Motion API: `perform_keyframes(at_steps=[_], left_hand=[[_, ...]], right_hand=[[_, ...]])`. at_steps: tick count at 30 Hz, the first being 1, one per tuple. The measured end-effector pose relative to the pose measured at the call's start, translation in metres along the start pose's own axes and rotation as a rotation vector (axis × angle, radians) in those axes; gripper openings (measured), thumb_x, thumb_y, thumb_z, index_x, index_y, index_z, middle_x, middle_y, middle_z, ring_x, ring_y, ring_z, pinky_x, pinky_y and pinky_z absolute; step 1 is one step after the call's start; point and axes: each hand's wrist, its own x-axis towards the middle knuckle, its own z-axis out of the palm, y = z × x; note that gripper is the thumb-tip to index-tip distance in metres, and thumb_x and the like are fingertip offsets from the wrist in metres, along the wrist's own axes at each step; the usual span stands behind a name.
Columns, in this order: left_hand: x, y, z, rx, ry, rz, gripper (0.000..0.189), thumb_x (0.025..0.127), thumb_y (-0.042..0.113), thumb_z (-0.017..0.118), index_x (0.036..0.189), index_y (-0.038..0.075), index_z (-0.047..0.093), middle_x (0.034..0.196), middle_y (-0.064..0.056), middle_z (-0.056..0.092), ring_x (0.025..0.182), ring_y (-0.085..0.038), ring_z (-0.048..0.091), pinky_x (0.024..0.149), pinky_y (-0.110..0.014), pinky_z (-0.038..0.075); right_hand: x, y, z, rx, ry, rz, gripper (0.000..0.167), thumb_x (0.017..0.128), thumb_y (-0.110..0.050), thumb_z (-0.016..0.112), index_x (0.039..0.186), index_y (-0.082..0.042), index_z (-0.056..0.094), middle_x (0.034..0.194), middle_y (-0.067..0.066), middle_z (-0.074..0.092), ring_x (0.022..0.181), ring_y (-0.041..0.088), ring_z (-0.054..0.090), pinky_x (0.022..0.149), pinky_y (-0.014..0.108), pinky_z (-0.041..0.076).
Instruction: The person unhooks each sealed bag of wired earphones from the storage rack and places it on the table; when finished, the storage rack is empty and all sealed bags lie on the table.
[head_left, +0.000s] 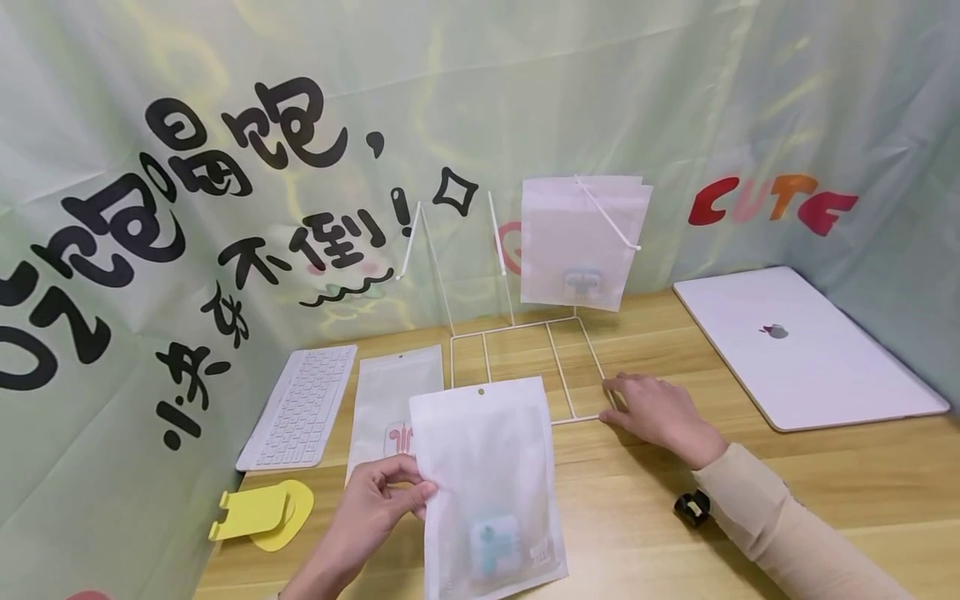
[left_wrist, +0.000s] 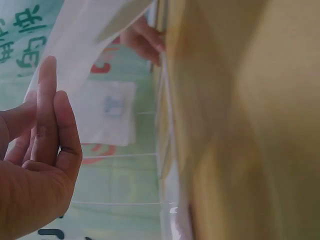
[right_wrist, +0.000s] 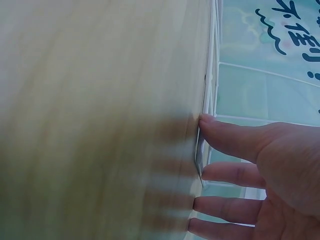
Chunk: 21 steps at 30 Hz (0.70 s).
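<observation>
My left hand (head_left: 375, 504) pinches the left edge of a white translucent zip pouch (head_left: 487, 450) between thumb and fingers. Inside the pouch, low down, a small light-blue item shows through. Behind it stands a white wire display rack (head_left: 517, 327) with upright prongs. At the rack's front right corner rests my right hand (head_left: 660, 414); its fingers (right_wrist: 227, 172) are fairly straight and spread, with the tips at the base wire. Similar pouches (head_left: 577, 242) hang on the rack's right prong. Another white pouch (head_left: 393, 383), with a red print, lies partly hidden behind the held one.
A white keyboard (head_left: 303, 408) lies at the left, with a yellow folding stand (head_left: 258, 512) in front of it. At the right lies a closed silver laptop (head_left: 802, 350). A small black object (head_left: 692, 507) is beside the right sleeve. A printed curtain (head_left: 480, 100) surrounds the wooden table.
</observation>
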Motion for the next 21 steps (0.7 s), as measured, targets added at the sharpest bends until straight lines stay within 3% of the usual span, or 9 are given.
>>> perform_keyframes(at_steps=[11, 15, 21], left_hand=[[-0.004, -0.027, 0.009, -0.007, -0.129, -0.146, 0.023, 0.089, 0.015, 0.074, 0.100, -0.003, 0.065, 0.092, -0.018, 0.071, 0.072, -0.035, 0.070, 0.082, -0.037, 0.052], [-0.004, -0.034, 0.009, 0.021, -0.161, -0.180, 0.020, 0.090, 0.015, 0.072, 0.096, -0.002, 0.065, 0.086, -0.017, 0.071, 0.070, -0.035, 0.070, 0.070, -0.033, 0.053], [0.001, -0.043, 0.008, 0.125, -0.163, -0.175, 0.018, 0.092, 0.016, 0.071, 0.088, 0.000, 0.065, 0.070, -0.014, 0.068, 0.057, -0.030, 0.068, 0.049, -0.022, 0.043]], right_hand=[[0.001, 0.000, 0.001, -0.004, 0.001, -0.002, 0.052, 0.090, -0.038, 0.071, 0.130, -0.005, 0.063, 0.131, 0.024, 0.057, 0.111, 0.045, 0.058, 0.075, 0.059, 0.051], [0.001, 0.000, 0.001, -0.005, 0.005, -0.004, 0.052, 0.090, -0.038, 0.072, 0.129, -0.004, 0.063, 0.131, 0.024, 0.058, 0.109, 0.045, 0.059, 0.074, 0.059, 0.051], [0.001, -0.001, 0.000, -0.009, 0.002, -0.001, 0.052, 0.090, -0.038, 0.072, 0.129, -0.004, 0.063, 0.131, 0.024, 0.058, 0.109, 0.046, 0.059, 0.074, 0.059, 0.051]])
